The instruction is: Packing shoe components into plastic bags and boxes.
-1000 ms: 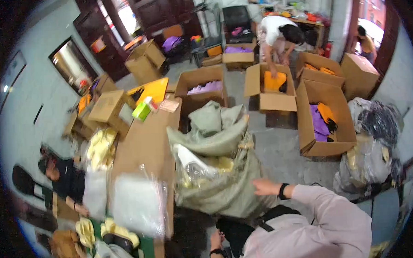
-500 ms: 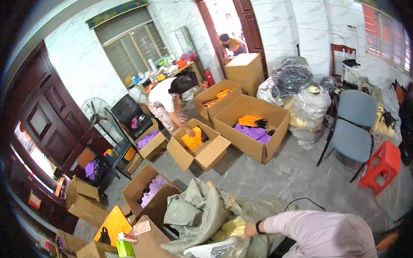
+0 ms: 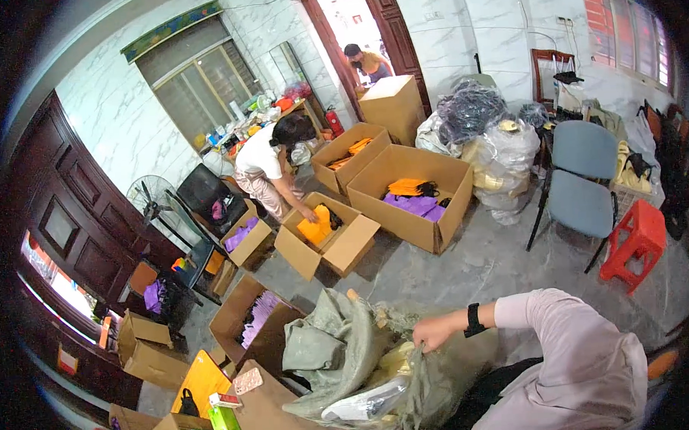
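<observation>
My right hand (image 3: 433, 332), with a black band on the wrist, is closed on the rim of a large grey-green woven sack (image 3: 312, 351) and lifts its mesh cloth. In the sack's mouth show pale yellow pieces (image 3: 397, 360) and a clear plastic bag (image 3: 365, 398). My left hand cannot be made out with certainty. Only a small skin-coloured tip shows at the sack's upper fold, and cloth covers whatever lies below it.
Left of the sack stands a carton (image 3: 245, 315) of purple items. Beyond are an open carton (image 3: 326, 235), where a co-worker (image 3: 269, 157) reaches in, and a larger carton (image 3: 442, 172). A red stool (image 3: 634, 244) and grey chair (image 3: 582, 197) stand right. Another person (image 3: 367, 62) bends by the doorway.
My right hand has risen from beside the pale yellow pieces and now pulls up the sack's rim. The whole view has shifted slightly. The co-worker's hand stays in the open carton.
</observation>
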The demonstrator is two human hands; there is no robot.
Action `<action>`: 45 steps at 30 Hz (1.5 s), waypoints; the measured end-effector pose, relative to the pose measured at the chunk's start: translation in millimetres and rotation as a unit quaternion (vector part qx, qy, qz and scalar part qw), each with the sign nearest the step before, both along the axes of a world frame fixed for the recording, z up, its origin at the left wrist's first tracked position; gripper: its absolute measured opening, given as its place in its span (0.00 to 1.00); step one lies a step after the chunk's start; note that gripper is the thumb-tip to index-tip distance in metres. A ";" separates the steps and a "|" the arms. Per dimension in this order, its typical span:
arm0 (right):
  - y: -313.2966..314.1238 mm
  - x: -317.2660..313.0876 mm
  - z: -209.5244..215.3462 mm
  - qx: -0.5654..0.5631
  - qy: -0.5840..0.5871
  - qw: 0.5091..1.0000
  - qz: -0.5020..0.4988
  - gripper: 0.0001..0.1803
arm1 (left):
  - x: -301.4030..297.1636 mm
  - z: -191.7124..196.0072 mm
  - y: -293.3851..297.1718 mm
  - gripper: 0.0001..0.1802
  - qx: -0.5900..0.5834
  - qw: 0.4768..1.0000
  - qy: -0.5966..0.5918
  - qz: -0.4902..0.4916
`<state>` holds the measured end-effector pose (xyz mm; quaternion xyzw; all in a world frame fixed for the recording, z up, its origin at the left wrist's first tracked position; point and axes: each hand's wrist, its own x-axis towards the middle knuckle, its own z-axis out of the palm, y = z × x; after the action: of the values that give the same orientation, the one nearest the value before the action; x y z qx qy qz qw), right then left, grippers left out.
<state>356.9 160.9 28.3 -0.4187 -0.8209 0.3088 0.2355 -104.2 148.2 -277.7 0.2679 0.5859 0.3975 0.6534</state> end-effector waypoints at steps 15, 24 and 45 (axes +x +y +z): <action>24.4 51.4 -47.4 -0.142 -0.265 0.897 -0.324 0.35 | 43.4 175.8 -21.0 0.24 0.050 0.998 -0.008 0.035; 115.4 18.3 -46.2 -0.082 0.021 0.903 -0.422 0.14 | 85.8 286.6 -29.2 0.28 0.092 0.994 -0.026 0.059; 164.8 -25.1 -23.1 -0.104 0.350 0.856 -0.365 0.16 | 146.0 407.2 -115.8 0.42 0.102 0.975 -0.086 0.178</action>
<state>331.8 325.7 5.2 -0.5749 -0.4354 0.4103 0.5581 41.8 32.5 129.5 0.1888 0.5220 0.5870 0.5893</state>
